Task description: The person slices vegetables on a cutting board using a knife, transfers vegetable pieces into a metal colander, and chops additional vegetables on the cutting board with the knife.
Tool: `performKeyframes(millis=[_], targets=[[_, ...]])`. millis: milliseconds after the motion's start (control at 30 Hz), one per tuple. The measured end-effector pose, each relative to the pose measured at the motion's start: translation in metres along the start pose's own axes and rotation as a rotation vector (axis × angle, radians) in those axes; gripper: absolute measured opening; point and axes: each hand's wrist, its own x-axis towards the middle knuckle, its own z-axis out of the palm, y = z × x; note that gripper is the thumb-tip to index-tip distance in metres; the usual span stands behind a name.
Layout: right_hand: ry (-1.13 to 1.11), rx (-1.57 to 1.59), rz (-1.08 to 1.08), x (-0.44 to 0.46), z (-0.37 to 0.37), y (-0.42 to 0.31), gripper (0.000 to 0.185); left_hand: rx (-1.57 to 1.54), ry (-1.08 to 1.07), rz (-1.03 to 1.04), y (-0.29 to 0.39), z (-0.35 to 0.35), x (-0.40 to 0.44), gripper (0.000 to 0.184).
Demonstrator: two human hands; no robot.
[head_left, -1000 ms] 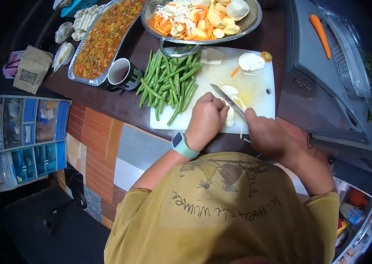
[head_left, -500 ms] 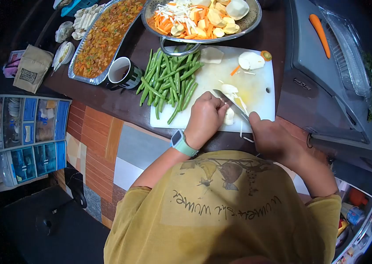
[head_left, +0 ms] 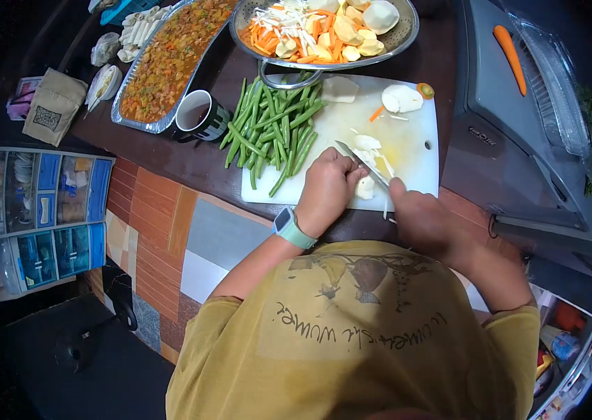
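My right hand [head_left: 430, 218] is closed around the handle of a kitchen knife [head_left: 364, 166]; its blade slants up and left over the cutting board [head_left: 415, 150]. My left hand [head_left: 328, 183], with a watch on the wrist, has its fingers curled on a white vegetable piece [head_left: 364, 187], mostly hidden by the fingers and blade. Cut white strips and a slice [head_left: 367, 142] lie just beyond the blade. Green beans [head_left: 275, 129] are heaped on the board's left side. Farther back lie a larger peeled white piece [head_left: 402, 99] and a carrot end [head_left: 425, 90].
Behind the board stands a metal colander [head_left: 408, 45] of cut vegetables. A foil tray [head_left: 163, 126] of stew and a mug [head_left: 201, 115] are at the left. A carrot [head_left: 510, 59] and clear plastic container [head_left: 555, 77] rest on the grey appliance [head_left: 481, 84] at the right.
The knife and my right hand have shifted slightly left, closer to my left hand. My left hand stays nearly in place, and the view has moved a little.
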Motion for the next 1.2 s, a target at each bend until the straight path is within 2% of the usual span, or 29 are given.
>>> performKeyframes(millis=[133, 233, 300, 533, 600, 733, 933, 1000, 1200], targets=[[0.122, 0.074, -0.162, 0.020, 0.008, 0.004, 0.013, 0.019, 0.017, 0.027, -0.001, 0.001, -0.002, 0.017], [0.073, -0.004, -0.123, 0.014, -0.002, 0.007, 0.014, 0.001, -0.017, -0.031, 0.000, -0.002, 0.000, 0.017], [-0.039, -0.006, 0.018, -0.002, -0.004, 0.004, 0.014, 0.022, -0.029, -0.072, 0.004, -0.002, -0.003, 0.018], [0.052, 0.063, -0.078, 0.022, 0.003, 0.000, 0.012, 0.041, -0.029, 0.002, 0.001, -0.001, -0.003, 0.018], [-0.023, 0.035, 0.023, 0.023, 0.000, 0.005, 0.012, 0.038, -0.043, -0.025, 0.002, -0.004, -0.002, 0.017], [-0.060, 0.023, 0.043, -0.002, -0.002, 0.006, 0.012, 0.015, -0.076, -0.087, 0.005, -0.004, -0.004, 0.017], [-0.055, 0.024, 0.077, 0.032, 0.007, 0.000, 0.012, 0.058, -0.045, -0.024, 0.002, -0.003, -0.003, 0.019], [-0.078, 0.029, 0.086, 0.034, 0.004, 0.004, 0.013, 0.061, -0.066, -0.077, 0.003, -0.005, -0.001, 0.019], [-0.101, 0.040, 0.090, 0.004, -0.005, 0.001, 0.013, 0.046, -0.023, -0.078, 0.002, -0.001, -0.004, 0.018]])
